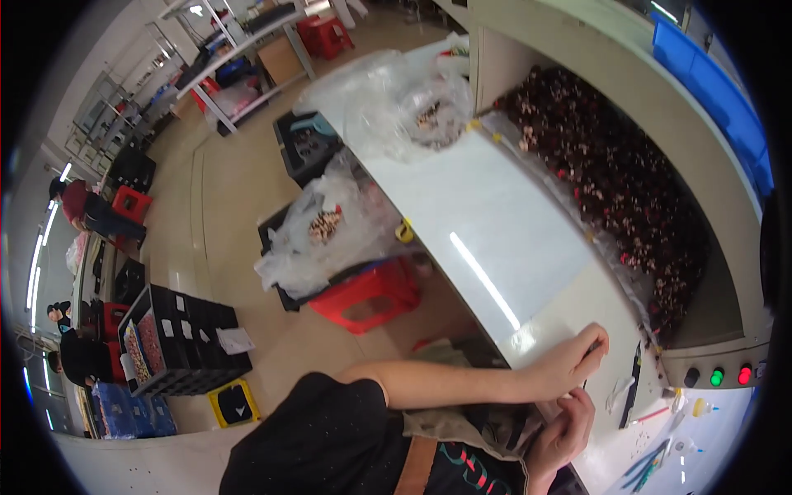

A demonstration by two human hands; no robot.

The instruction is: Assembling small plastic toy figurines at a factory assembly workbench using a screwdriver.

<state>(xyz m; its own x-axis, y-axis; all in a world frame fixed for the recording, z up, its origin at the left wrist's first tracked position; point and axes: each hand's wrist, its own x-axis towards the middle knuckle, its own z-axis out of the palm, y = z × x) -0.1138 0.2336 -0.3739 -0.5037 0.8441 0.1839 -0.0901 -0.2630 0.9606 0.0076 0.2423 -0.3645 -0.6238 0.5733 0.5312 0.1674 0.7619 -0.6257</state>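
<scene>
My left hand (pixel 569 359) rests on the near edge of the white table (pixel 495 214), its fingers curled and pinched together. Just below it my right hand (pixel 561 433) is curled too, fingertips touching the left hand. Whatever small thing sits between them is hidden by the fingers. A wide heap of small dark red and pink parts (pixel 610 173) lies under a plastic sheet in the trough behind the table, well above both hands.
A black tool (pixel 634 384), a white piece (pixel 619 392) and pens (pixel 652 466) lie right of my hands, below black, green (pixel 716 377) and red buttons. Plastic bags of parts (pixel 421 107) (pixel 326 223), a red stool (pixel 371 293) and black crates (pixel 177 338) stand left; people work far left.
</scene>
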